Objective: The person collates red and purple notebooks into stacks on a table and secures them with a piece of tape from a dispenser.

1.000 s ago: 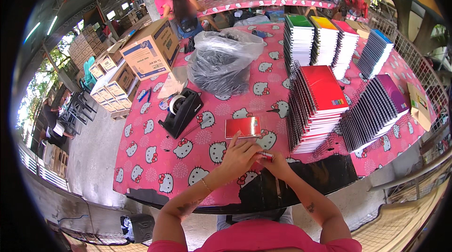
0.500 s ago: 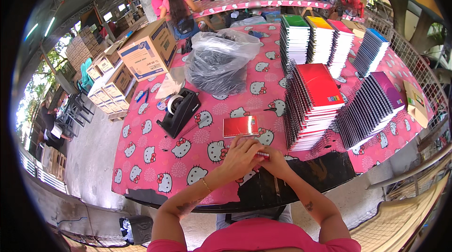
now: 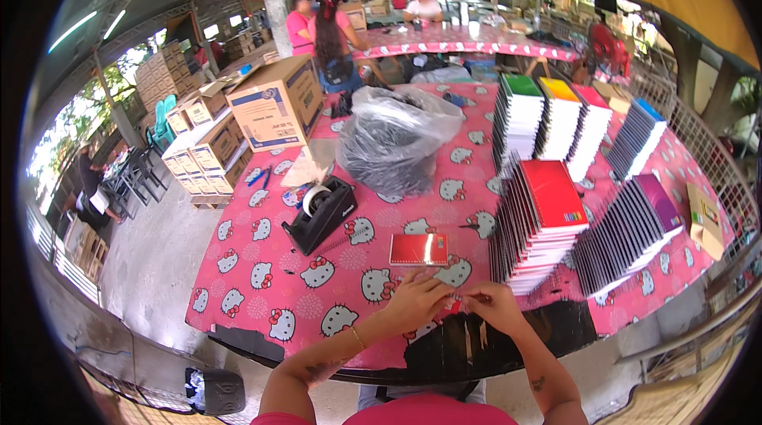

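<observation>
My left hand [image 3: 423, 298] lies palm down near the table's front edge, fingers stretched out. Its thumb side is at a small red item [image 3: 452, 306], mostly covered by the hand, so its kind is unclear. Close on the right, my right hand [image 3: 494, 306] has its thumb and fingers pinched together at the item's right end; what they grip is too small to make out. Just beyond my left fingertips a small red spiral notebook [image 3: 418, 250] rests flat on the pink patterned tablecloth [image 3: 317, 298].
A tall stack of red spiral notebooks [image 3: 548, 195] stands to the right, beside purple ones [image 3: 635, 226]. Green, yellow, pink and blue stacks are behind. On the left sit a black tape dispenser [image 3: 321, 219], a plastic bag [image 3: 397, 139] and a carton [image 3: 278, 103]. People work farther back.
My right hand has drawn away to the right from my left hand and now pinches near the red item. The view has tilted up, so everything sits lower in the picture.
</observation>
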Demonstrator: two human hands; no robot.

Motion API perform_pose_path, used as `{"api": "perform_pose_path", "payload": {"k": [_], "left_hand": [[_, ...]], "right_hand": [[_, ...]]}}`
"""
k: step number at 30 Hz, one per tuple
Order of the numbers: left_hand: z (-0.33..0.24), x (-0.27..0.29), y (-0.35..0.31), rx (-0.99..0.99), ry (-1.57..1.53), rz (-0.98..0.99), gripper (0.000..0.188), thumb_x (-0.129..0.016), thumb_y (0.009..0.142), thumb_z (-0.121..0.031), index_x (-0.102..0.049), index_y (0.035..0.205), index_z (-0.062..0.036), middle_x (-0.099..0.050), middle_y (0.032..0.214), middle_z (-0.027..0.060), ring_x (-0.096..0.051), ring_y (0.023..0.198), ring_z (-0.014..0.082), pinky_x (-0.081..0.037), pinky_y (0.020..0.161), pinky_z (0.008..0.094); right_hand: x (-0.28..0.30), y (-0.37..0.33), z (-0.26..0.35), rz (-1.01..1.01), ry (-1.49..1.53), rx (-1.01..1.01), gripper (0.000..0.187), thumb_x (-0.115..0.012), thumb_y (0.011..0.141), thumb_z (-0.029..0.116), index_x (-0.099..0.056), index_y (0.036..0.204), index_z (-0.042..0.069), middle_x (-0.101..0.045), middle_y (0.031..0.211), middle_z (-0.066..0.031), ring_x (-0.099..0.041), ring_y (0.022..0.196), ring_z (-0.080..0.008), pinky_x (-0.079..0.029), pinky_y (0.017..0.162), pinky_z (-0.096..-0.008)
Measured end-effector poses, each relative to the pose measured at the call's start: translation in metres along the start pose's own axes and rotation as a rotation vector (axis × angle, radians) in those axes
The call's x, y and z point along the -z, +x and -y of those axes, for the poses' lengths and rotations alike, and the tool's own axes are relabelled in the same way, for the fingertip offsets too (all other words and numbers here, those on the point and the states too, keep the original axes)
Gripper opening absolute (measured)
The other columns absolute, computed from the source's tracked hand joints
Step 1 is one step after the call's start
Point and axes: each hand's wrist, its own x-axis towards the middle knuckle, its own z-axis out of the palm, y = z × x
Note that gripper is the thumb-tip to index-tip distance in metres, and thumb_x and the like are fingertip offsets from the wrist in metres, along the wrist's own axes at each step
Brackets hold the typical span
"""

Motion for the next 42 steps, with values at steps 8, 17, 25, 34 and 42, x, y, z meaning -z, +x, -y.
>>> {"api": "perform_pose_path", "payload": {"k": [8,17,25,34,42], "left_hand": [[-0.005,0.006,-0.002,0.001,0.088,0.120,0.037,-0.067,0.083,-0.020,-0.057,0.117,-0.0089,-0.063,0.104,0.0080,-0.062,0.101,0.0282,-0.045,0.092,0.0421],[-0.010,0.038,0.007,0.186,0.015,0.268,0.034,-0.067,0.078,-0.012,-0.060,0.111,-0.0113,-0.063,0.103,0.0084,-0.063,0.094,0.0306,-0.052,0.077,0.0408],[-0.034,0.138,0.146,-0.295,-0.077,-0.554,0.031,-0.070,0.072,0.004,-0.069,0.103,-0.0033,-0.065,0.097,0.0108,-0.064,0.086,0.0297,-0.052,0.075,0.0393],[-0.080,0.112,0.240,-0.003,-0.583,-0.416,0.024,-0.065,0.088,-0.004,-0.062,0.112,0.0010,-0.067,0.099,0.0166,-0.068,0.096,0.0291,-0.055,0.082,0.0359],[-0.055,0.090,0.296,-0.270,-0.617,-0.108,0.039,-0.063,0.092,-0.012,-0.056,0.131,-0.0069,-0.052,0.134,0.0218,-0.054,0.124,0.0338,-0.045,0.100,0.0404]], "right_hand": [[-0.024,0.013,0.006,-0.249,0.186,-0.025,0.008,-0.066,0.082,-0.001,-0.062,0.089,-0.002,-0.061,0.079,-0.0087,-0.064,0.072,-0.0107,-0.049,0.061,-0.0257],[-0.005,-0.001,0.056,-0.443,0.197,0.044,0.013,-0.068,0.083,0.003,-0.066,0.095,-0.002,-0.064,0.088,-0.0119,-0.066,0.084,-0.0201,-0.051,0.071,-0.0317],[0.107,-0.027,0.095,-1.029,-0.176,0.299,0.019,-0.068,0.085,0.006,-0.064,0.103,0.000,-0.063,0.097,-0.0127,-0.064,0.093,-0.0220,-0.049,0.079,-0.0329],[0.176,0.004,0.112,-0.841,-0.146,0.224,0.025,-0.067,0.087,0.009,-0.061,0.110,0.001,-0.061,0.105,-0.0128,-0.061,0.099,-0.0216,-0.047,0.084,-0.0326],[0.223,0.057,0.111,-0.724,0.033,0.201,0.031,-0.066,0.088,0.012,-0.059,0.117,0.002,-0.058,0.113,-0.0129,-0.058,0.105,-0.0212,-0.045,0.089,-0.0322]]}}
